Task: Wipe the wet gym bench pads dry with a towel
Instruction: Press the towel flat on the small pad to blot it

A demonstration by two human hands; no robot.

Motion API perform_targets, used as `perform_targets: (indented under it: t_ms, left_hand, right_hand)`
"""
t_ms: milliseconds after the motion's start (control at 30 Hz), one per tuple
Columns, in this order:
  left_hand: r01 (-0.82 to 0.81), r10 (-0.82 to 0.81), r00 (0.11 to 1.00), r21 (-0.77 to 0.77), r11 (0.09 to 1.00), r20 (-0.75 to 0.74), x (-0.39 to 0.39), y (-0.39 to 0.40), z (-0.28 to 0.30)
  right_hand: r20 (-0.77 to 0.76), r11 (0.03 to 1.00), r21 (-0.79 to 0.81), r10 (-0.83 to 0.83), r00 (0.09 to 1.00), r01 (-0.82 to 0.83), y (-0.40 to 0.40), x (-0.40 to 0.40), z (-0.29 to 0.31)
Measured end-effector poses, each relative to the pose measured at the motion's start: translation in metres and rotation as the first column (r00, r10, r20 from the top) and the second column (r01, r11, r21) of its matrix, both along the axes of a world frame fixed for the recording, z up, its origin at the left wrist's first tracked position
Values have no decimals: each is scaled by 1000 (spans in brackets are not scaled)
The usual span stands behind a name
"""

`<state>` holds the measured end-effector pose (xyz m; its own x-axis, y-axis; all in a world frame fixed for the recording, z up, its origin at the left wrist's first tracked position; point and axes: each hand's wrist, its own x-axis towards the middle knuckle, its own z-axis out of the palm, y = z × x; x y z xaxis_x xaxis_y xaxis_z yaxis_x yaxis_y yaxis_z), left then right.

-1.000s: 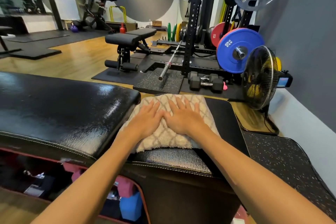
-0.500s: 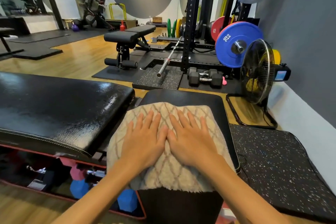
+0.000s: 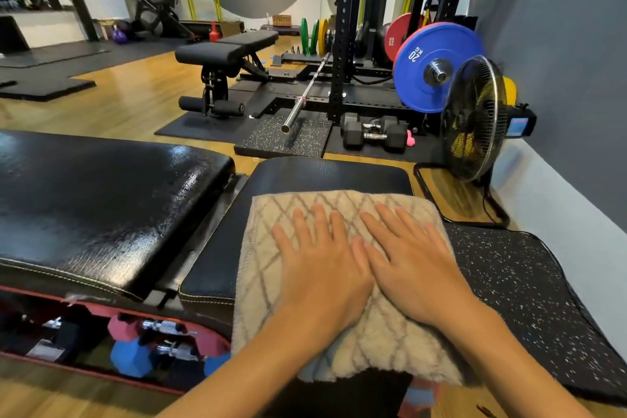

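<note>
Towel (image 3: pixel 342 282) is pressed flat onto seat pad (image 3: pixel 322 175) by left hand (image 3: pixel 322 268) and right hand (image 3: pixel 412 268), fingers straight, nothing grasped.

Beige towel (image 3: pixel 342 282) flat on black seat pad (image 3: pixel 325 176).

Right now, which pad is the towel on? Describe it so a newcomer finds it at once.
Start at the near bench in the foreground, whose two black pads sit end to end. The towel lies on the smaller seat pad, the one nearest the floor fan, with both hands pressed flat on it. Unlike the long glossy back pad beside it, this one is short and half covered by beige cloth.
</note>
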<state>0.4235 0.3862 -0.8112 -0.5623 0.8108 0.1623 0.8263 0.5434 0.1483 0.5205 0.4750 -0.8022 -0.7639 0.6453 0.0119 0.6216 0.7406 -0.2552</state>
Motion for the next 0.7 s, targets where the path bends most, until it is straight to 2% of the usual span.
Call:
perform_targets:
  t_ms: [167, 300, 400, 533, 700]
  left_hand:
    - [-5, 11, 996, -74, 997, 83, 2, 46, 8]
    - [7, 3, 995, -97, 995, 103, -13, 78, 9]
    - [18, -8, 993, -81, 997, 120, -32, 102, 8]
    - [39, -25, 989, -94, 995, 146, -63, 125, 9]
    - [87, -73, 986, -89, 992, 147, -121, 145, 3]
  right_hand:
    - [-132, 991, -122, 37, 991, -53, 37, -4, -2]
    - [-197, 983, -182, -20, 980, -16, 71, -20, -4]
    - [-145, 983, -182, -56, 988, 29, 97, -40, -4]
    - [-24, 994, -90, -66, 998, 64, 132, -74, -6]
    - [88, 998, -6, -61, 994, 62, 136, -111, 4]
